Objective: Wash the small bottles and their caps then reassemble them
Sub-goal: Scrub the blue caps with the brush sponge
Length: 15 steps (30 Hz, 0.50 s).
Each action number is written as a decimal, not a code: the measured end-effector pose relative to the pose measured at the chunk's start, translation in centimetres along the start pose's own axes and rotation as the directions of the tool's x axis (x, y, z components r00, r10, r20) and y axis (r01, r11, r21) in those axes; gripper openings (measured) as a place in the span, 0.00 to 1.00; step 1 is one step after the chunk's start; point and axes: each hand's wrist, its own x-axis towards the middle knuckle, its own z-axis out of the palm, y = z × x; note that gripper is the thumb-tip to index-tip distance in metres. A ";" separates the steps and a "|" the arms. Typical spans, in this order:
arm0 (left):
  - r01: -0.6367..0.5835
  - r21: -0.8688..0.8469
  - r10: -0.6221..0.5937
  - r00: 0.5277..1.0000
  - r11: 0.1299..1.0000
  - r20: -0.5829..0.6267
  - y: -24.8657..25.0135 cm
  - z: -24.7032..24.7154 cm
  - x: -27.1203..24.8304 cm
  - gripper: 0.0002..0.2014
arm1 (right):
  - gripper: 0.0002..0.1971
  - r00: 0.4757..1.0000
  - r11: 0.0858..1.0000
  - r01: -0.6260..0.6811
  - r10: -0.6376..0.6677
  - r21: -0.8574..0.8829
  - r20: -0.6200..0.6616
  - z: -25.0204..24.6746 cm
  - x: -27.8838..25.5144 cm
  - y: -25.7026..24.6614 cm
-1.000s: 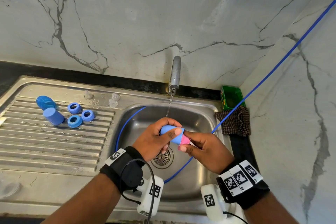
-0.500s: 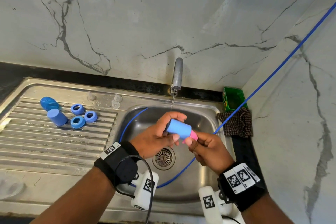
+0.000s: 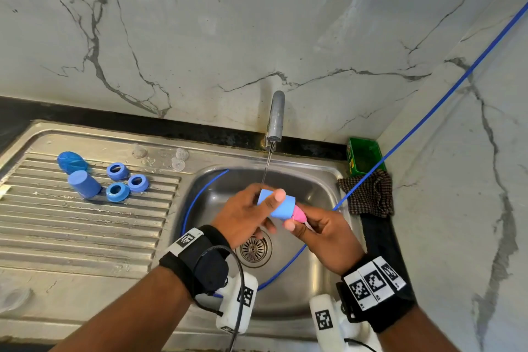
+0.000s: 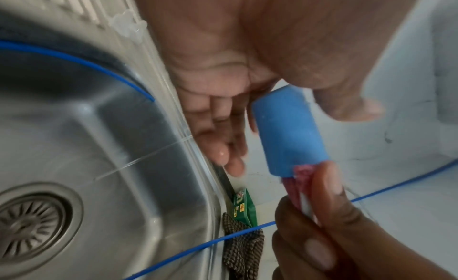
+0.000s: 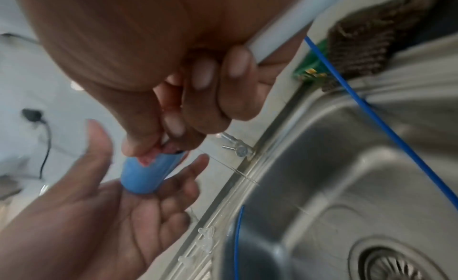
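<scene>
Over the sink basin [image 3: 320, 180] my left hand [image 3: 271, 208] grips a small blue bottle [image 3: 281, 206] [image 4: 290, 135] [image 5: 146, 174], thumb on top and fingers beneath. My right hand [image 3: 297, 223] grips a brush by its white handle [image 5: 285, 29]. The brush's pink head [image 3: 298, 214] [image 4: 297, 178] sits in the bottle's mouth, partly hidden inside. A thin water stream [image 3: 267, 166] falls from the tap [image 3: 275, 120] just behind the bottle. On the draining board lie another blue bottle [image 3: 71, 162], a blue cap [image 3: 83, 183] and three blue rings [image 3: 117, 171].
Small clear plastic pieces [image 3: 178, 164] lie on the sink's back rim. A green box [image 3: 364, 156] and a checked cloth [image 3: 367, 196] sit at the right corner. A blue cable [image 3: 428, 111] runs from the wall into the basin, past the drain [image 3: 254, 250].
Both hands have lifted the bottle a little closer to the tap's stream. The pink brush head has stayed in the bottle's mouth throughout.
</scene>
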 end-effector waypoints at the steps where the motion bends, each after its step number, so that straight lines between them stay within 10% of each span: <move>1: -0.069 0.026 0.068 0.998 0.997 0.010 -0.3 -0.3 0.1 0.33 | 0.14 0.998 0.995 -0.057 0.058 0.076 -0.004 0.1 0.1 0.0; 6: -0.331 0.122 0.308 0.935 0.936 0.178 -1.6 -1.7 0.0 0.17 | 0.08 0.954 0.894 -0.292 0.296 0.339 0.042 -0.2 0.0 0.5; 10: -0.176 0.121 0.163 0.980 0.977 0.110 -1.5 -1.5 0.1 0.12 | 0.14 0.995 0.993 -0.101 0.100 -0.058 -0.021 -0.3 0.0 0.9; 15: 0.162 0.048 -0.166 0.982 0.986 0.091 -1.0 -0.9 0.1 0.25 | 0.18 0.995 0.846 0.083 -0.101 -0.527 -0.004 -0.6 -0.6 1.4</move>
